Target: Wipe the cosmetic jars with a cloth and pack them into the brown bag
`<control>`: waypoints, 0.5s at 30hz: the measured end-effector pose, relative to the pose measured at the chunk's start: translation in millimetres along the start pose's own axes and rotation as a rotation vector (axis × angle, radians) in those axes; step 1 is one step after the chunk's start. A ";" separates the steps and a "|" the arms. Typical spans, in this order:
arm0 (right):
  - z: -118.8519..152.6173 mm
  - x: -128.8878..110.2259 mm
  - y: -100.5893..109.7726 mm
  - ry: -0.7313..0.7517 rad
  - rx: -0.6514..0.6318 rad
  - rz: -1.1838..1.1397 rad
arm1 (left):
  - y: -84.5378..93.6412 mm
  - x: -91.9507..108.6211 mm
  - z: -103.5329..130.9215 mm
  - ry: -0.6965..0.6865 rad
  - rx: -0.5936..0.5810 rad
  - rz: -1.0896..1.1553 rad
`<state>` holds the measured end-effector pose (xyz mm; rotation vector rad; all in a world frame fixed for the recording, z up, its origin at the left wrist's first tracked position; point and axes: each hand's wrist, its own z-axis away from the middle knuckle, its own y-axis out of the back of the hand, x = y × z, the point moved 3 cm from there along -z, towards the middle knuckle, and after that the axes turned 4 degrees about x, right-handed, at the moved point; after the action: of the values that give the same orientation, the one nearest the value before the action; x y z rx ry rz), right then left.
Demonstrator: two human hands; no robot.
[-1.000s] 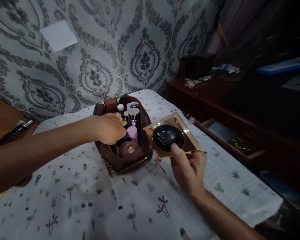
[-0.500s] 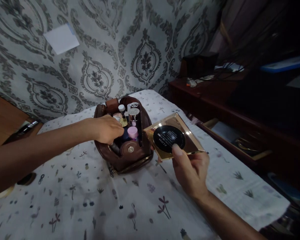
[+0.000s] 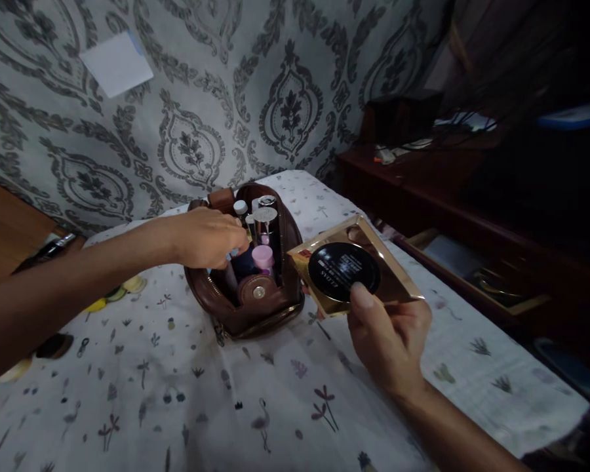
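A brown cosmetic bag (image 3: 246, 314) stands unzipped on the printed cloth. Over its left side is my left hand (image 3: 209, 237), fingers curled down into the opening; a bit of light blue shows by the fingertips, but what they hold is hidden. Inside the bag are a pink-capped jar (image 3: 263, 257), a silver-capped bottle (image 3: 266, 226) and a small white-capped bottle (image 3: 240, 208). To the right of the bag, my right hand (image 3: 391, 334) grips a shiny gold makeup compact (image 3: 386, 272), thumb on its round black label, its face tilted toward me.
Small yellow and green items (image 3: 122, 288) and a dark round object (image 3: 54, 345) lie at left, partly behind my forearm. On the right stands a dark red desk (image 3: 388, 196) with an open drawer (image 3: 472, 262). The patterned wall (image 3: 191, 144) rises behind the bag.
My left hand has lifted slightly and shifted a little right within the bag, and light blue now shows at its fingers. The right hand with the compact has drifted slightly right.
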<state>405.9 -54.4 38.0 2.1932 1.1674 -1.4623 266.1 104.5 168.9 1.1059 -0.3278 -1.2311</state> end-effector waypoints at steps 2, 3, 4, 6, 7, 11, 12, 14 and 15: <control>-0.2 0.1 -0.2 0.000 -0.010 0.004 | -3.3 2.3 0.0 -0.003 -0.014 0.019; 0.0 0.6 -0.3 -0.006 -0.018 0.002 | -4.5 2.9 -0.1 -0.008 -0.016 0.041; 0.3 1.3 -0.1 -0.011 -0.023 -0.002 | -5.5 2.7 -0.1 -0.019 -0.016 0.068; 1.1 2.6 0.5 -0.016 -0.029 -0.006 | -6.4 -0.2 0.2 -0.054 -0.008 0.134; 1.4 3.3 1.0 -0.017 -0.027 -0.002 | -6.6 -2.9 0.4 -0.077 -0.007 0.171; 2.5 6.4 3.5 -0.032 -0.005 -0.004 | -7.9 -16.3 1.6 -0.153 -0.053 0.319; 2.7 7.1 3.8 -0.041 -0.004 -0.018 | -8.6 -18.6 1.8 -0.158 -0.072 0.341; 3.0 7.6 3.5 -0.060 -0.015 -0.040 | -10.5 -20.3 2.2 -0.160 -0.089 0.368; 3.1 7.4 3.2 -0.064 -0.021 -0.043 | -11.7 -19.7 2.3 -0.159 -0.085 0.376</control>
<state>407.5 -54.7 29.5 2.1034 1.2098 -1.5187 250.5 121.4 167.3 0.8283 -0.5722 -0.9878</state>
